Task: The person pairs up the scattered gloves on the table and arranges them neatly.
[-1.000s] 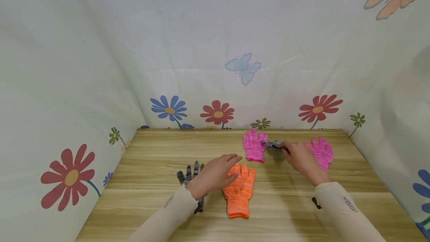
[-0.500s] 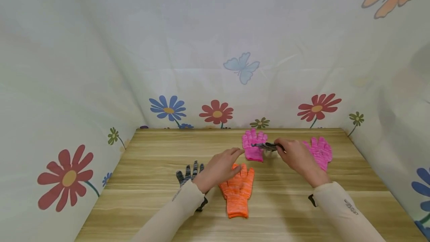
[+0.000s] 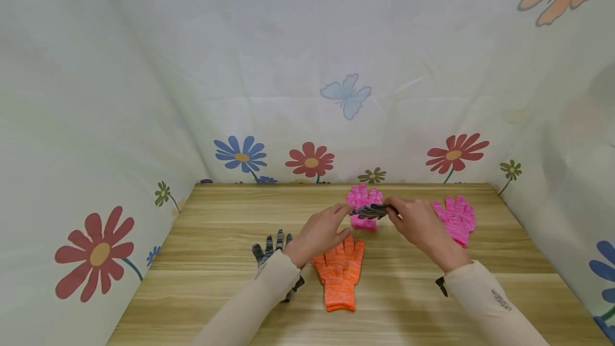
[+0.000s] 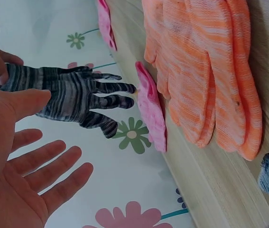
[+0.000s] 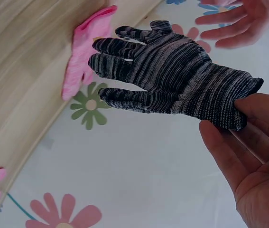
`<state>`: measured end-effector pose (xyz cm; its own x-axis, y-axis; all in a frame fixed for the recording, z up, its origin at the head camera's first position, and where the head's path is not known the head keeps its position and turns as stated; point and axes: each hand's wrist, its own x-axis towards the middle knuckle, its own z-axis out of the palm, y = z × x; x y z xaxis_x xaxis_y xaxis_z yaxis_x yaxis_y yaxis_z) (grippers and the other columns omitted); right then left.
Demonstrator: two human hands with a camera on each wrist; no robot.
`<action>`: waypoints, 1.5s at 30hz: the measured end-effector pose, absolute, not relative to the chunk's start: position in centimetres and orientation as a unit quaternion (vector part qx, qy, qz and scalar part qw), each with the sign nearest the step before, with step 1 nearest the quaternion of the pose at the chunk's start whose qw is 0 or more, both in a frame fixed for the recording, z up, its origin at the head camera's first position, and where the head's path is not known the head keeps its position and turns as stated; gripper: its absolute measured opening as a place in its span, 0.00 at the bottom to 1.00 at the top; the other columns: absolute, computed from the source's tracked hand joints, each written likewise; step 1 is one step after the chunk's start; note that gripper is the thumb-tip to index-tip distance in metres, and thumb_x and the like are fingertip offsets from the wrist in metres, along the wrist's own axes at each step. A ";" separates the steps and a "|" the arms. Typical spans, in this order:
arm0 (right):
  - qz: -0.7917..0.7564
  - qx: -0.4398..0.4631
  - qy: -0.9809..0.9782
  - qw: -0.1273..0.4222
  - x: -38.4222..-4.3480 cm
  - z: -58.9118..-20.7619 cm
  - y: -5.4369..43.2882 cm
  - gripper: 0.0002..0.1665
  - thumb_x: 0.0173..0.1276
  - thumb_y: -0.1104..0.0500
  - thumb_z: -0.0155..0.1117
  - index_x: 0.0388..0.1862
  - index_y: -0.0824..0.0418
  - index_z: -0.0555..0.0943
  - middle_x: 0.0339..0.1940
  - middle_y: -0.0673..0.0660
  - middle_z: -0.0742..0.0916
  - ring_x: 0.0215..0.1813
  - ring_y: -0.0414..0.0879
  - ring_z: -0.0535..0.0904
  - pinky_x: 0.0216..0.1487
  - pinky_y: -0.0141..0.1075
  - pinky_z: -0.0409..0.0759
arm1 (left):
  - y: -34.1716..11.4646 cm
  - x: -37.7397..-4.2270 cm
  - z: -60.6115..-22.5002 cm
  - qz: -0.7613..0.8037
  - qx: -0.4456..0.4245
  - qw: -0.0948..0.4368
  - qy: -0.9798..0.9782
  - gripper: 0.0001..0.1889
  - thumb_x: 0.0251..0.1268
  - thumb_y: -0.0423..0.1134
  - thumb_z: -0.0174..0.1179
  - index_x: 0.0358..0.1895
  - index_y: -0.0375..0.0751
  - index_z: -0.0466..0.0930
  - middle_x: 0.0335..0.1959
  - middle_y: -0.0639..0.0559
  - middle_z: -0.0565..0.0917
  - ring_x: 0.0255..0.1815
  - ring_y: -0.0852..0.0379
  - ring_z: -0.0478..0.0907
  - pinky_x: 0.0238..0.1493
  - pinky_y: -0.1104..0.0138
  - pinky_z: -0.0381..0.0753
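A black-and-grey striped knit glove (image 5: 172, 76) hangs in the air, its cuff pinched between the thumb and fingers of my right hand (image 3: 423, 228). Its fingers point down toward the table. My left hand (image 3: 319, 234) is held close by on the left with fingers extended and spread, as the left wrist view shows; in the right wrist view a gap separates it from the glove. Beneath my left hand lies an orange glove (image 3: 340, 282), flat. Another striped glove (image 3: 269, 252) is on the table, partly hidden by my left forearm.
A pink glove (image 3: 363, 223) lies at the back of the wooden table (image 3: 216, 212), behind the held glove. A second pink glove (image 3: 458, 218) is farther right. A flower-printed white cloth (image 3: 269, 68) walls in the table's back and sides.
My right hand has carried the striped glove a little leftward. My left hand has shifted right and slightly up toward it. The gloves on the table stay where they were.
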<state>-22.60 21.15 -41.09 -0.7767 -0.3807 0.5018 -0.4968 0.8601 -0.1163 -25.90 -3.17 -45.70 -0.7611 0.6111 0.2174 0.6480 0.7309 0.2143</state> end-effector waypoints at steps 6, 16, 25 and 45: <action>0.110 0.255 -0.924 0.262 -22.1 -40.6 20.2 0.06 0.64 0.61 0.70 0.40 0.59 0.84 0.30 0.54 0.90 0.20 0.41 0.78 0.20 0.32 0.72 | -2.8 -26.4 -45.6 -0.138 -0.336 0.093 -0.927 0.29 0.70 0.51 0.58 0.71 0.48 0.67 0.66 0.50 0.77 0.59 0.54 0.80 0.57 0.60 0.83; 0.127 0.293 -0.908 0.271 -21.5 -40.0 18.9 0.05 0.63 0.63 0.70 0.37 0.59 0.84 0.27 0.52 0.88 0.19 0.37 0.73 0.21 0.29 0.69 | -3.0 -26.9 -45.6 -0.147 -0.349 0.128 -0.916 0.15 0.72 0.46 0.57 0.59 0.52 0.77 0.48 0.59 0.86 0.38 0.64 0.84 0.39 0.70 0.83; 0.133 0.301 -0.907 0.264 -21.0 -40.1 17.7 0.06 0.63 0.62 0.71 0.38 0.57 0.83 0.27 0.50 0.87 0.23 0.38 0.78 0.23 0.30 0.74 | -4.3 -27.0 -46.0 -0.177 -0.349 0.139 -0.910 0.11 0.71 0.43 0.58 0.53 0.52 0.82 0.42 0.61 0.87 0.36 0.66 0.83 0.40 0.73 0.84; 0.159 0.345 -0.888 0.260 -20.6 -40.3 14.3 0.05 0.64 0.62 0.70 0.39 0.56 0.85 0.30 0.47 0.88 0.27 0.36 0.79 0.29 0.30 0.78 | -8.4 -26.8 -45.4 -0.169 -0.366 0.205 -0.892 0.10 0.67 0.40 0.63 0.49 0.49 0.85 0.42 0.58 0.88 0.35 0.64 0.85 0.39 0.70 0.85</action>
<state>-20.60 14.29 -40.29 -0.6272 -0.5293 0.5713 -0.6946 0.7120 -0.1030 -26.84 -8.41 -45.40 -0.6486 0.5829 0.4894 0.7216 0.6755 0.1517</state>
